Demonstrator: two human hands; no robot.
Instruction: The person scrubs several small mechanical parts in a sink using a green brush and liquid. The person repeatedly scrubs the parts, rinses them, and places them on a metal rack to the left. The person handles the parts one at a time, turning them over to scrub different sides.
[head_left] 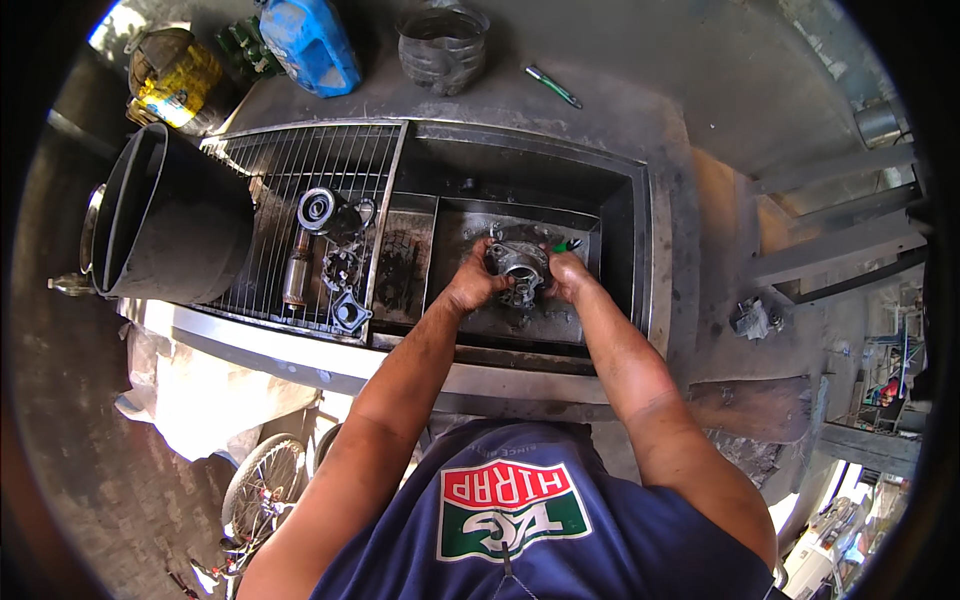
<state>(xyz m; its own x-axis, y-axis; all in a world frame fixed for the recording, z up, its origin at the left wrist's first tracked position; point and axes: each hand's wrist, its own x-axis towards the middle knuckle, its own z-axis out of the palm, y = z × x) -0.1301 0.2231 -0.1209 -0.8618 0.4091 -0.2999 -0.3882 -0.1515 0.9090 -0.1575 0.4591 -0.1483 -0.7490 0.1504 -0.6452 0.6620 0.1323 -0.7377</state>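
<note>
A grey metal housing (522,262) with a round opening is held low over the wash basin floor (470,320). My left hand (472,282) is closed around its left side, with the thumb on the front. My right hand (567,277) is at the right side of the housing, its fingers closed round a small green-handled tool (567,245) with a dark end; some of those fingers are hidden. On the rack to the left lie a round metal motor body (320,210), a copper-toned armature (297,270) and a flat cast cover (349,313).
The wire rack (265,165) spans the basin's left part. A large black bucket (190,225) stands at its left end. Behind the basin are a blue jug (312,50), a cut clear plastic container (442,50), a green pen-like tool (553,87) and a yellow container (175,80).
</note>
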